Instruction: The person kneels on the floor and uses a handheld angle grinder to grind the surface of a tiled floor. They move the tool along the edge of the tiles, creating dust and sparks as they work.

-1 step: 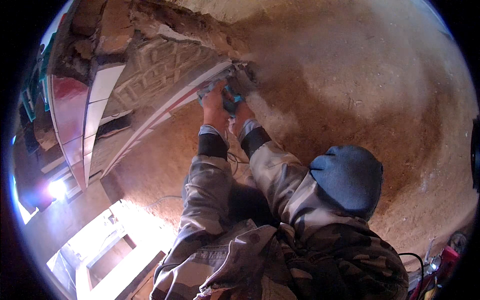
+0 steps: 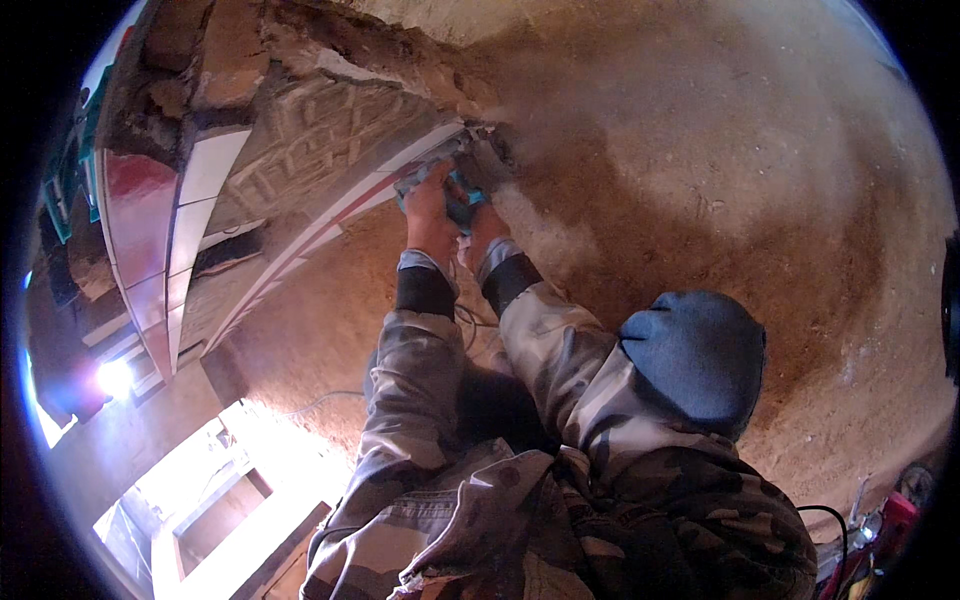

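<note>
Both my arms reach forward, and my hands close round a teal hand-held power tool [image 2: 461, 204] that looks like an angle grinder. My left hand [image 2: 430, 215] wraps over its left side, and my right hand [image 2: 487, 228] grips it from the right. The tool's front end meets the far end of a strip of white and red tiles [image 2: 370, 190]. Dust blurs the air there, and the working edge of the tool cannot be made out. A thin cord [image 2: 468, 320] hangs below my hands.
Dusty brown ground [image 2: 640, 200] spreads ahead and right. On the left stand a red-and-white tiled edge [image 2: 145, 230] and rough broken masonry [image 2: 230, 70]. My knee [image 2: 695, 360] is bent at the right. A bright lamp [image 2: 115, 378] shines at left; a red object [image 2: 895, 525] lies lower right.
</note>
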### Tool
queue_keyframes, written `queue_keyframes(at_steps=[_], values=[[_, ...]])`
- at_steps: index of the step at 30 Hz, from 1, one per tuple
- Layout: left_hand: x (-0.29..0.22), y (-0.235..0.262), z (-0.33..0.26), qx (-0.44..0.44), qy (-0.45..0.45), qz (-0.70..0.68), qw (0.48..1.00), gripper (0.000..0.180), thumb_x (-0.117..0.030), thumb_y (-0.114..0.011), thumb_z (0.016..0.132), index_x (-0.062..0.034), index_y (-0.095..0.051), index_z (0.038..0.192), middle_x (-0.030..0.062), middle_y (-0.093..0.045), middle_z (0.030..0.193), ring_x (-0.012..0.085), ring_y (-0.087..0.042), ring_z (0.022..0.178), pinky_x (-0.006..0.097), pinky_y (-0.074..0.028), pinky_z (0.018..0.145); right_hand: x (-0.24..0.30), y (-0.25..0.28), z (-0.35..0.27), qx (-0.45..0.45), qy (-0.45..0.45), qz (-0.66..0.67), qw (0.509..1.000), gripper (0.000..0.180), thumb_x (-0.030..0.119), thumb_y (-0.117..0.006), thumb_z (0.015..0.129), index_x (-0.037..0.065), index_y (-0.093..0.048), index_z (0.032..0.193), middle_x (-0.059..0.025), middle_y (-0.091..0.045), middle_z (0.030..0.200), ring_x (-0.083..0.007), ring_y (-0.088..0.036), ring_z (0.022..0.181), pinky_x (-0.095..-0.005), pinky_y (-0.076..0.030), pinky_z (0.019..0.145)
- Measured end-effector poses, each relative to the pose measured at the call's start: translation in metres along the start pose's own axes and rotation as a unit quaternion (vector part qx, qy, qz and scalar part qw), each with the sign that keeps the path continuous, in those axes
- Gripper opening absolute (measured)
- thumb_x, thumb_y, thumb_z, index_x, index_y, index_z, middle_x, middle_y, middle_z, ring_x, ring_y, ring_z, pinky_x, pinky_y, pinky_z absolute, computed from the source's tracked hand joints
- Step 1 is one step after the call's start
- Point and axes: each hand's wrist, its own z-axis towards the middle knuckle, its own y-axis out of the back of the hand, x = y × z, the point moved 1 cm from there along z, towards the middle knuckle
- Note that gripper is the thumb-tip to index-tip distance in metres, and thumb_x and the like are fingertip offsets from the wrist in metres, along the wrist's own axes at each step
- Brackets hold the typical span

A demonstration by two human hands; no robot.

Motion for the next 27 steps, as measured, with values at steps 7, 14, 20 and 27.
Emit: queue_keyframes(at_steps=[7,14,20,27], values=[[-0.005,0.004,-0.003,-0.016,0.023,-0.017,0.999,0.015,-0.019,-0.069,0.087,-0.0075,-0.059,0.085,0.0054,-0.052,0.060,0.0202,-0.051,0.052,0.037,-0.046,0.051,0.011,0.001,-0.009,-0.014,0.017,0.000,1.000,0.050,0.024,-0.079,0.075,0.007,-0.051,0.112,-0.0218,-0.066,0.103,-0.0415,-0.063,0.100,-0.0463,-0.051,0.084],[-0.010,0.004,-0.007,0.000,0.014,-0.028,1.000,0.013,-0.018,-0.068,0.087,-0.0073,-0.060,0.088,0.0051,-0.051,0.060,0.0199,-0.052,0.052,0.037,-0.047,0.051,0.008,-0.002,-0.002,0.043,-0.019,0.014,0.999,0.051,0.017,-0.071,0.074,0.006,-0.049,0.118,-0.0190,-0.064,0.106,-0.0389,-0.062,0.100,-0.0423,-0.051,0.083],[-0.016,-0.002,-0.013,-0.009,0.024,-0.036,0.999,0.014,-0.018,-0.068,0.087,-0.0081,-0.058,0.084,0.0050,-0.050,0.059,0.0201,-0.051,0.052,0.038,-0.047,0.051,0.021,0.011,-0.008,0.038,-0.035,0.005,0.999,0.051,0.014,-0.066,0.072,0.003,-0.050,0.118,-0.0197,-0.064,0.103,-0.0396,-0.062,0.097,-0.0416,-0.051,0.080],[-0.019,0.001,-0.013,0.001,0.030,-0.026,0.999,0.016,-0.018,-0.067,0.088,-0.0097,-0.056,0.081,0.0041,-0.047,0.059,0.0198,-0.049,0.051,0.038,-0.045,0.051,0.031,0.019,-0.018,0.033,-0.011,-0.007,0.999,0.053,0.024,-0.079,0.076,0.007,-0.049,0.115,-0.0210,-0.064,0.113,-0.0398,-0.062,0.107,-0.0446,-0.051,0.086]])
